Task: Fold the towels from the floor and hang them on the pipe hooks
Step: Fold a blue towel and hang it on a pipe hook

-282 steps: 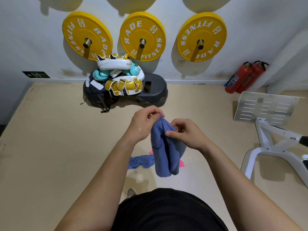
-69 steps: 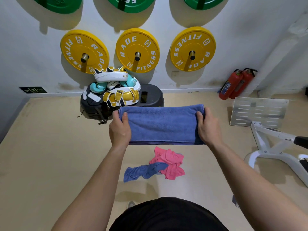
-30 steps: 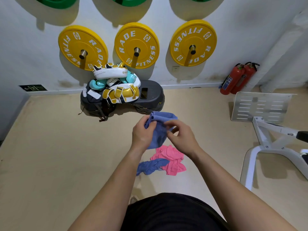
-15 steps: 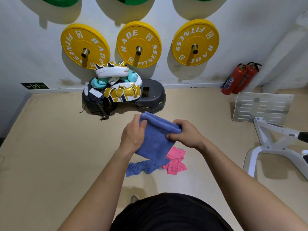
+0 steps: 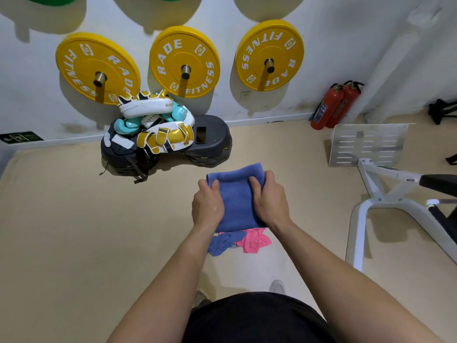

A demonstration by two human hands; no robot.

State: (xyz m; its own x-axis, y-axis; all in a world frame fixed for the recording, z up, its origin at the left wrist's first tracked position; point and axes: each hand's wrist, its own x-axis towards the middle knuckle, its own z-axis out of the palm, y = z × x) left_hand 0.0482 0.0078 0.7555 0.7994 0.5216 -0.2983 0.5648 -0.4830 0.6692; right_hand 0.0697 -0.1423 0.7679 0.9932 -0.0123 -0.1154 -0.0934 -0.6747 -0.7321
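Note:
I hold a blue towel (image 5: 236,194), folded into a small flat rectangle, out in front of me at waist height. My left hand (image 5: 207,206) grips its left edge and my right hand (image 5: 270,199) grips its right edge, thumbs on top. Below it on the beige floor lie a crumpled pink towel (image 5: 256,240) and a second, crumpled blue towel (image 5: 221,242), partly hidden by my hands and the held towel. Metal pipe pegs (image 5: 185,69) stick out of the wall, each carrying a yellow weight plate (image 5: 184,61).
A dark step platform (image 5: 212,142) piled with boxing pads (image 5: 158,127) and a phone (image 5: 200,134) sits against the wall ahead. Two red fire extinguishers (image 5: 333,106) stand at the right corner. A white machine frame (image 5: 385,184) with a perforated footplate (image 5: 368,147) fills the right side.
The towel went from a long strip stretched between my hands to a bunched fold; now both hands hold it flat as a compact rectangle.

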